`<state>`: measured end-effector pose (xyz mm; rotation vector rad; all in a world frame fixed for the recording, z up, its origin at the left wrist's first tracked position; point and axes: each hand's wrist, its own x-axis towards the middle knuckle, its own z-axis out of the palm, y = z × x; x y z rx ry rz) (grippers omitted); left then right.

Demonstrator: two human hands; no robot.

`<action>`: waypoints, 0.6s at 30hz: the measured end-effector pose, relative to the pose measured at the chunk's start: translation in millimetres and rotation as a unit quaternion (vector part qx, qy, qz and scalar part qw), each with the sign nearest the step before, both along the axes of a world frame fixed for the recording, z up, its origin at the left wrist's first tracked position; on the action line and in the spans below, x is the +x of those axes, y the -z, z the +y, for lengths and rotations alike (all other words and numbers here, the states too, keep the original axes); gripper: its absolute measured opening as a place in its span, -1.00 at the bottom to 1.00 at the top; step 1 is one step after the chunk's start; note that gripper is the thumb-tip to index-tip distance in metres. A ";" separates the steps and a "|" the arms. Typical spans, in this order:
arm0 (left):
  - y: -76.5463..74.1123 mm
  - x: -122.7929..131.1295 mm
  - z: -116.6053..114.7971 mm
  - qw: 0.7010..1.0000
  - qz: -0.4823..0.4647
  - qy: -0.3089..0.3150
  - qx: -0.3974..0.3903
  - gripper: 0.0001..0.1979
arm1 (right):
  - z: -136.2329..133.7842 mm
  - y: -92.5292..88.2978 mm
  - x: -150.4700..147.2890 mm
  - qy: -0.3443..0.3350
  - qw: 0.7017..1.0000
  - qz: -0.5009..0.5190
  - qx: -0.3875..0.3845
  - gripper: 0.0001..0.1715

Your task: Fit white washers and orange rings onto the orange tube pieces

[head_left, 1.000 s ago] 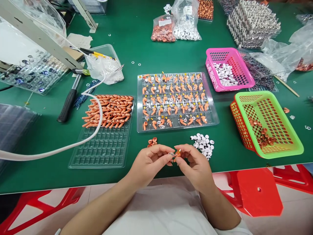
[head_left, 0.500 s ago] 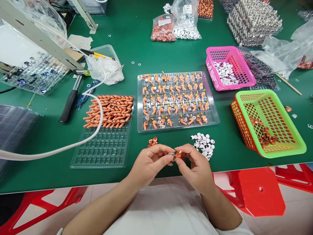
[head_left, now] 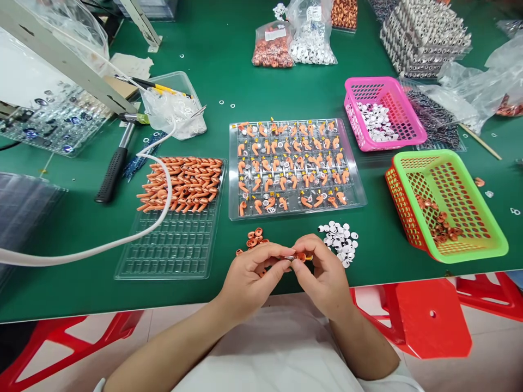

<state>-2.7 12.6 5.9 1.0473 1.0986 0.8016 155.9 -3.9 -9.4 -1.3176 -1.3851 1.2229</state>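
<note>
My left hand (head_left: 251, 275) and my right hand (head_left: 322, 277) meet at the table's front edge, both closed in a fingertip pinch. Between my right fingertips is an orange earbud shell (head_left: 301, 256) with a yellow tab pointing right. My left thumb and forefinger pinch a tiny silvery piece (head_left: 290, 258) against it; the fingers hide most of it. Small copper-coloured caps (head_left: 255, 235) lie just behind my left hand. White oval stickers (head_left: 341, 239) with dark spots are scattered beyond my right hand. Past both hands, a transparent tray (head_left: 294, 213) holds rows of orange earbud shells with yellow tabs.
Copper-coloured stems (head_left: 180, 182) fill the back of another tray (head_left: 163, 261) at left, crossed by a white cable (head_left: 157, 223). A hammer (head_left: 112, 174) lies farther left. At right stand a pink basket (head_left: 384, 146) and a green basket (head_left: 490, 253). Bags of parts (head_left: 273, 51) are at the back.
The orange shell has turned so its yellow tab now points right rather than up. Both hands have shifted slightly, uncovering more copper caps by my left hand.
</note>
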 end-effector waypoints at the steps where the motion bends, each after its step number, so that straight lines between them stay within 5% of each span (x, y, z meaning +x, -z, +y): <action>1: 0.4 -0.3 -0.2 1.000 0.002 0.001 0.004 -0.87 | 0.0 -0.1 -0.2 0.000 1.000 0.002 0.000 -0.82; 18: 1.2 -2.9 -4.2 0.998 -0.037 -0.014 0.038 -0.83 | 3.1 0.7 -4.7 -0.006 0.979 0.168 -0.115 -0.93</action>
